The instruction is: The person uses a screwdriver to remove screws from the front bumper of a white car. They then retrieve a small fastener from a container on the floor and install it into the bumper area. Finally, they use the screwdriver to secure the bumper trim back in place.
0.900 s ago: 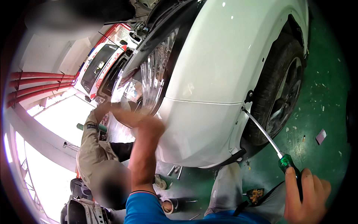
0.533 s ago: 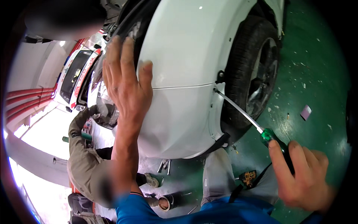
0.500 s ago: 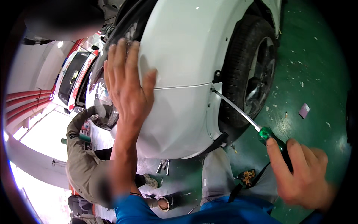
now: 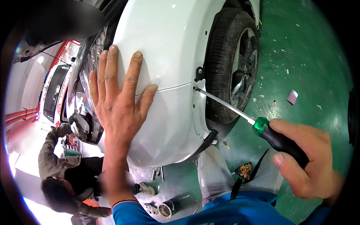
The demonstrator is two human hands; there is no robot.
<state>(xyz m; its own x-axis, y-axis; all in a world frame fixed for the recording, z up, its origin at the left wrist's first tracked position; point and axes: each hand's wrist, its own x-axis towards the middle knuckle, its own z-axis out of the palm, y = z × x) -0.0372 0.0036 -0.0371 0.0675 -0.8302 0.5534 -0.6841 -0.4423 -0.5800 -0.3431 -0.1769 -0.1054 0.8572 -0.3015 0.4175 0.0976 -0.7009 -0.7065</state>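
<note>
My left hand (image 4: 120, 95) lies with fingers spread on the white car body, across the seam between the fender (image 4: 165, 41) and the bumper (image 4: 165, 116). In my right hand (image 4: 305, 157) is a screwdriver (image 4: 283, 144) with a green and black handle and a long metal shaft. Its tip meets a dark fastener at the bumper's edge in the wheel arch, just below the seam. A small black bracket (image 4: 200, 72) sits above that spot. Beyond the shaft stands the front wheel (image 4: 228, 63).
A yellow and black power drill (image 4: 245, 170) lies between my legs. An open can (image 4: 165, 209) and wrenches (image 4: 162, 173) are on the green floor (image 4: 292, 123). Another person (image 4: 63, 165) bends at the car's front, left. Behind stands a white and red vehicle (image 4: 56, 92).
The view has shifted, so the car appears farther left. My left hand's fingers are spread wider. My right hand's grip on the screwdriver handle has changed, while the tip remains at the fastener.
</note>
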